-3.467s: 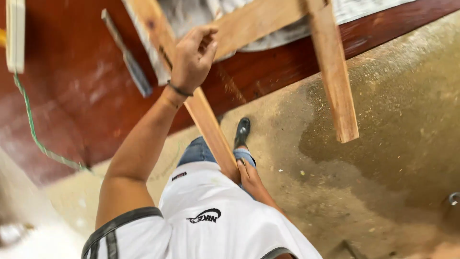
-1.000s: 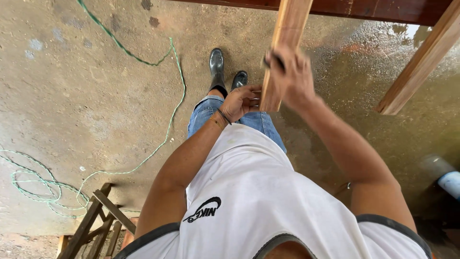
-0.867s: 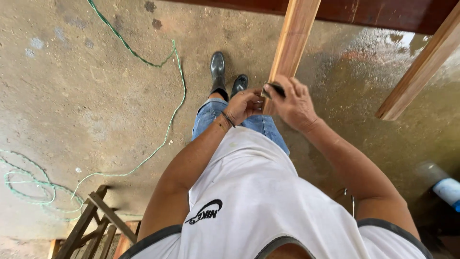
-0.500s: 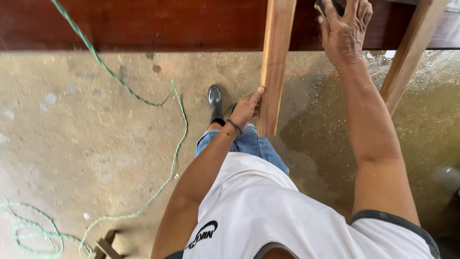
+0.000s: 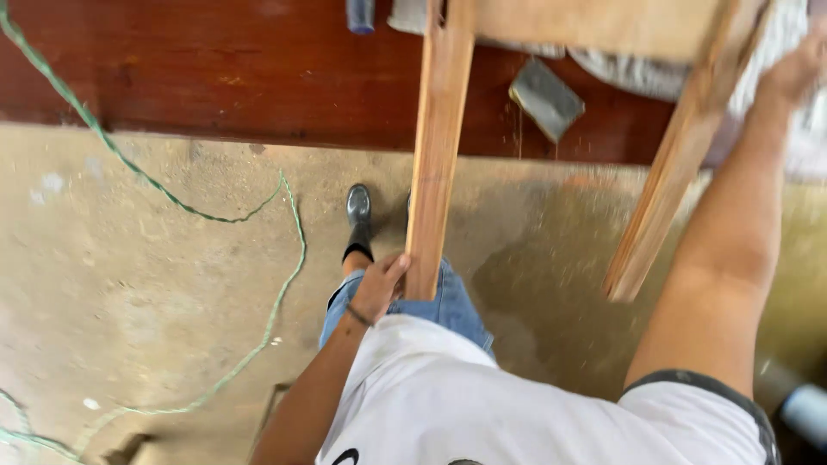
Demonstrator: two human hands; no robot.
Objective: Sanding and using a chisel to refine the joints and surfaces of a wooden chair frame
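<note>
A wooden frame with two long legs is tipped towards me. My left hand (image 5: pixel 377 286) grips the lower end of the left leg (image 5: pixel 438 146), just above my knee. The right leg (image 5: pixel 674 176) hangs free, its end in the air. The frame's top rail (image 5: pixel 594 24) runs along the upper edge of the view. My right hand (image 5: pixel 797 69) reaches up to the far right, by the top of the right leg and a pale cloth (image 5: pixel 780 39). It is blurred, so its grip does not show.
A dark red-brown board (image 5: pixel 215 77) spans the top, with a grey block (image 5: pixel 546 96) and a blue object (image 5: pixel 360 12) on it. A green cord (image 5: pixel 172 200) snakes over the concrete floor at left. My black shoe (image 5: pixel 357 207) stands below the board. A grey pipe (image 5: pixel 805 409) lies bottom right.
My right hand has let go of the left leg and risen to the upper right of the frame. The view has tilted up, and my left hand stays at the leg's lower end.
</note>
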